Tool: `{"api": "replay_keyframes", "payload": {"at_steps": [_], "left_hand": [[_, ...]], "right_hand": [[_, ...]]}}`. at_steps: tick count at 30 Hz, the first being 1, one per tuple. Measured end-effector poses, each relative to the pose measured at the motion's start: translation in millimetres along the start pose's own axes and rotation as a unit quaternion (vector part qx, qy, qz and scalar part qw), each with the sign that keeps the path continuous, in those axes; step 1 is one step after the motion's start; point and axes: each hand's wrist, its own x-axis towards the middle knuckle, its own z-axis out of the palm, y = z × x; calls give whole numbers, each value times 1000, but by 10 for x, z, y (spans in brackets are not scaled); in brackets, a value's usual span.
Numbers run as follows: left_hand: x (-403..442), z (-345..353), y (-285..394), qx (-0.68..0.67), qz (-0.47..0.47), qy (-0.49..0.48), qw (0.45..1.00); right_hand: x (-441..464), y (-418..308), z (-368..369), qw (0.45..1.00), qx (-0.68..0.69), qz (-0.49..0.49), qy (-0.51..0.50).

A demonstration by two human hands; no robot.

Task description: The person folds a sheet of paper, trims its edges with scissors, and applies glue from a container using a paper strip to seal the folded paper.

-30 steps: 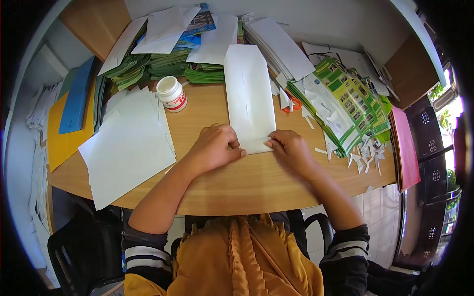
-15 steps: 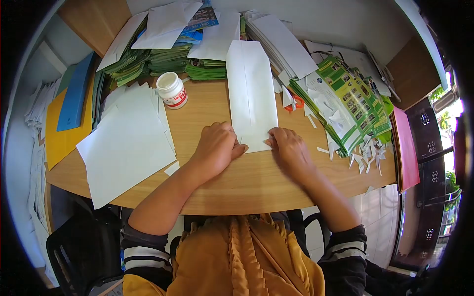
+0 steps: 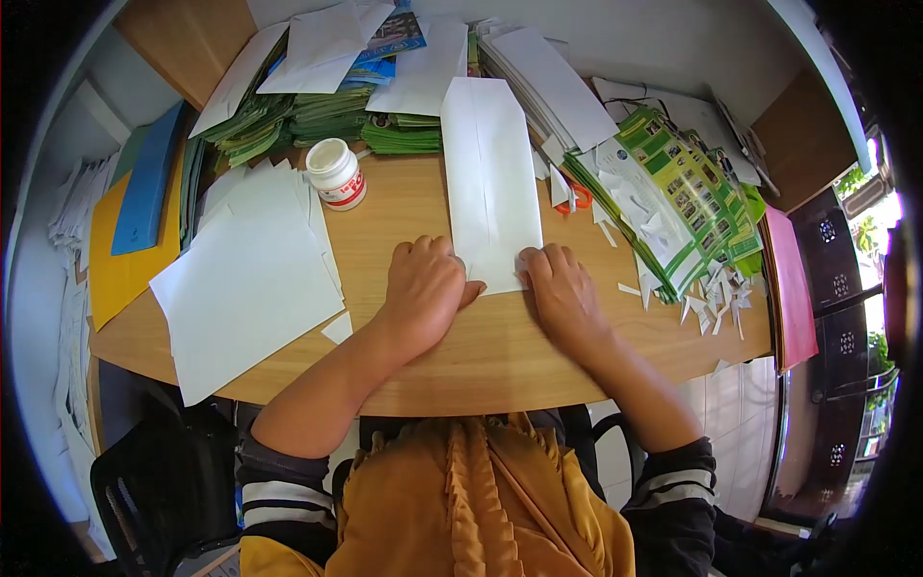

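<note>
The tapered paper envelope's (image 3: 490,173) lower fold (image 3: 502,277) has flattened, half-curled hands (image 3: 423,279) (image 3: 565,288) pinching its corners.

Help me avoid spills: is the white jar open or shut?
Open: the white jar stands upright with no lid over its round mouth.

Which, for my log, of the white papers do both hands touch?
The white envelope with tapered far end; the loose sheets at left and paper stacks behind lie untouched.

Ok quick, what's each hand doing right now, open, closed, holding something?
Left hand: fingers curled at the near left corner of the white envelope; grip can't be told.
Right hand: fingers bent at its near right corner; grip can't be told.
</note>
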Motion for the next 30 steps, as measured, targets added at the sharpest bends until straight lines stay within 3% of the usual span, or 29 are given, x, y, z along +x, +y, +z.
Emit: {"api": "replay_keyframes", "payload": {"at_steps": [3,7,30], "left_hand": [[3,2,4,19,9,5,1000],[-10,1,3,5,11,13,1000],[-18,29,17,39,4,20,999]], "right_hand": [[-14,-34,-3,999,-39,-27,8],[-103,-187,64,987,-14,-155,40],[-292,-413,37,988,-139,-69,-12]]}}
